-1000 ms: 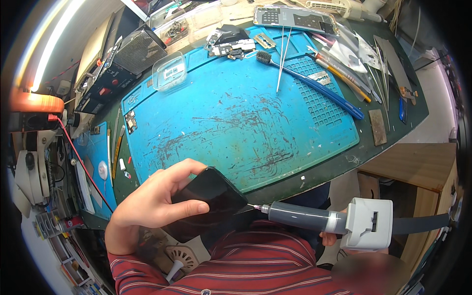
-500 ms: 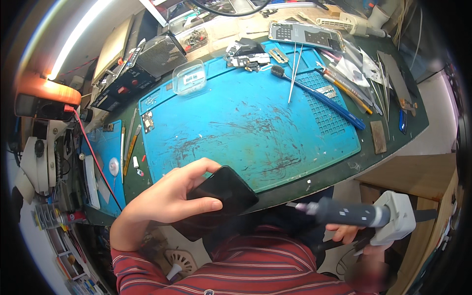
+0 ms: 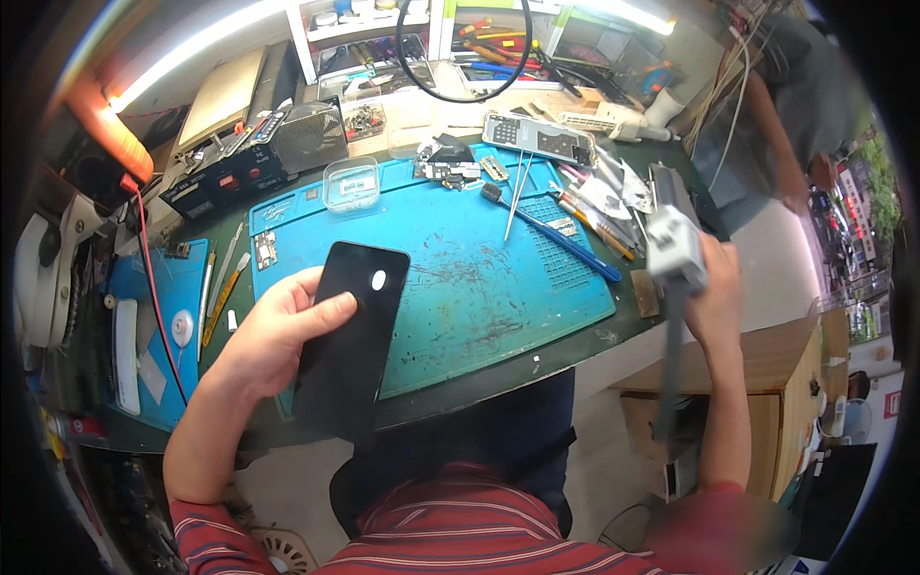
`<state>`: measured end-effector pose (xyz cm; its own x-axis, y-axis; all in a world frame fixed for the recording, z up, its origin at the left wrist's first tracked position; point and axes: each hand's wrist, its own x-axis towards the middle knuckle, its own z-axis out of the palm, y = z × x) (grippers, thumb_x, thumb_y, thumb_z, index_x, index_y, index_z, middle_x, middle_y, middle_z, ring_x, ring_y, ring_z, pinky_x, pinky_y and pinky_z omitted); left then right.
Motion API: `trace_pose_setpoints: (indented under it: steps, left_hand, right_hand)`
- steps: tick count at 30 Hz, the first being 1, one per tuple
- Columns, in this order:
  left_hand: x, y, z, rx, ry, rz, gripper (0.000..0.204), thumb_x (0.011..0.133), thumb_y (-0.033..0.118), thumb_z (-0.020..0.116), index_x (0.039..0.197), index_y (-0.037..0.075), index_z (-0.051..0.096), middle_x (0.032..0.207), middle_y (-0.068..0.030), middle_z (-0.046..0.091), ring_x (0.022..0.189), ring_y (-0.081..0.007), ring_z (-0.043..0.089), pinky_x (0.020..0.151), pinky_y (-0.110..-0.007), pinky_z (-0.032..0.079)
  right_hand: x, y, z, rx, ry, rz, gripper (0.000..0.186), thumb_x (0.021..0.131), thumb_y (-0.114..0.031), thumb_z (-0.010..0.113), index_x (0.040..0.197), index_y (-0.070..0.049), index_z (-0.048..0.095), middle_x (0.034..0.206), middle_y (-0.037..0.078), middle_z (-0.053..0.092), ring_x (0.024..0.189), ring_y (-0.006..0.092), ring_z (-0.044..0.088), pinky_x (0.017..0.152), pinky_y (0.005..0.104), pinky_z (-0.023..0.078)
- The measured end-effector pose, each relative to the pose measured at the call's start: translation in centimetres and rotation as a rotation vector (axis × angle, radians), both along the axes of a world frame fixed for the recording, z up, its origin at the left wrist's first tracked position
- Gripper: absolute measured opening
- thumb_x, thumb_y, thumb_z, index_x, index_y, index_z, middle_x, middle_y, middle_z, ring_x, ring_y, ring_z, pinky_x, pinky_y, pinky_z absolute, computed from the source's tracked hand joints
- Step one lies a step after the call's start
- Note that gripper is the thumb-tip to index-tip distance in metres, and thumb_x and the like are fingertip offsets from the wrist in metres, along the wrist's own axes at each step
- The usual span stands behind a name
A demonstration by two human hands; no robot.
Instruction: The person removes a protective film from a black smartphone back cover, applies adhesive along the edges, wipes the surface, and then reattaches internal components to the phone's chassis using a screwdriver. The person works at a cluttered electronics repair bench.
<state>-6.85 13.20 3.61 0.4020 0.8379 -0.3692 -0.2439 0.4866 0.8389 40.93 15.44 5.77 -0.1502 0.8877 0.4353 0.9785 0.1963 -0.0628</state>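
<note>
Shelves (image 3: 370,32) stand behind the scuffed mat (image 3: 450,287) on the tabletop (image 3: 565,351). Left grip (image 3: 268,331) clasps a phone (image 3: 369,335), right grip (image 3: 714,297) a tool (image 3: 674,244).

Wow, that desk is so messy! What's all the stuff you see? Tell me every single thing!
Phone: 1, black, in the left hand
Hand tool: 1, light grey, in the right hand, blurred
Table: 1, dark green, middle
Large mat: 1, blue, on the table
Clear box: 1, see-through, mat's upper left
Brush: 1, blue, mat's right side
Tweezers: 1 pair, silver, by the brush
Opened phone: 1, grey, mat's far edge
Small tools: too many to count, mixed colours, several places
Wire: 1, red, left
Cabinet: 1, light brown, right
Other person: 1, grey clothing, upper right, blurred
Striped shirt: 1, mostly red, bottom
Hands: 2, bare, left and right
</note>
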Motion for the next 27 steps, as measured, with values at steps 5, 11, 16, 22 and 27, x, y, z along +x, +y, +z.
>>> trace_pose_setpoints:
  steps: [5, 11, 16, 22, 27]
  left_hand:
    - [-0.8, 0.3, -0.3, 0.083, 0.029, 0.057, 0.039, 0.097, 0.014, 0.074, 0.131, -0.002, 0.061, 0.118, -0.0091, 0.073, 0.103, -0.0139, 0.072, 0.093, -0.03, 0.059]
    - [-1.1, 0.5, -0.3, 0.078, 0.024, 0.048, 0.041, 0.097, 0.011, 0.074, 0.133, -0.003, 0.06, 0.119, -0.0097, 0.073, 0.104, -0.0149, 0.072, 0.096, -0.032, 0.058]
    - [-0.9, 0.3, -0.3, 0.091, 0.011, 0.065, 0.041, 0.097, 0.009, 0.074, 0.133, -0.003, 0.06, 0.12, -0.0098, 0.073, 0.104, -0.0144, 0.072, 0.094, -0.031, 0.059]
    - [-1.1, 0.1, 0.0, 0.094, 0.012, 0.085, 0.042, 0.096, 0.008, 0.075, 0.134, -0.003, 0.059, 0.119, -0.0094, 0.073, 0.103, -0.0133, 0.071, 0.093, -0.031, 0.059]
    - [-1.1, -0.4, 0.0, 0.08, -0.034, 0.078, 0.042, 0.096, 0.008, 0.074, 0.134, -0.003, 0.059, 0.12, -0.0088, 0.072, 0.103, -0.0124, 0.07, 0.093, -0.03, 0.058]
  right_hand:
    - [-4.3, 7.1, -0.8, 0.048, -0.025, -0.107, 0.045, 0.084, -0.008, 0.068, 0.129, -0.009, 0.061, 0.123, 0.01, 0.068, 0.115, 0.0333, 0.066, 0.094, 0.045, 0.055]
    - [-9.1, 18.4, -1.1, -0.058, -0.083, -0.319, 0.039, 0.089, -0.013, 0.064, 0.127, -0.005, 0.062, 0.122, 0.016, 0.069, 0.11, 0.0356, 0.071, 0.092, 0.0463, 0.059]
    - [-10.2, 24.6, 0.7, -0.274, -0.075, -0.321, 0.066, 0.08, -0.025, 0.076, 0.136, 0.005, 0.058, 0.13, 0.021, 0.067, 0.111, 0.0369, 0.072, 0.092, 0.0453, 0.06]
    - [-5.1, 25.2, 2.4, -0.205, 0.411, -0.004, 0.062, 0.08, -0.027, 0.085, 0.132, 0.0, 0.067, 0.125, 0.022, 0.072, 0.104, 0.0223, 0.073, 0.083, 0.0323, 0.059]
    - [0.3, 16.7, 0.0, -0.107, 0.191, -0.074, 0.023, 0.087, -0.022, 0.076, 0.105, -0.008, 0.075, 0.096, 0.011, 0.077, 0.088, 0.0276, 0.074, 0.08, 0.0392, 0.058]
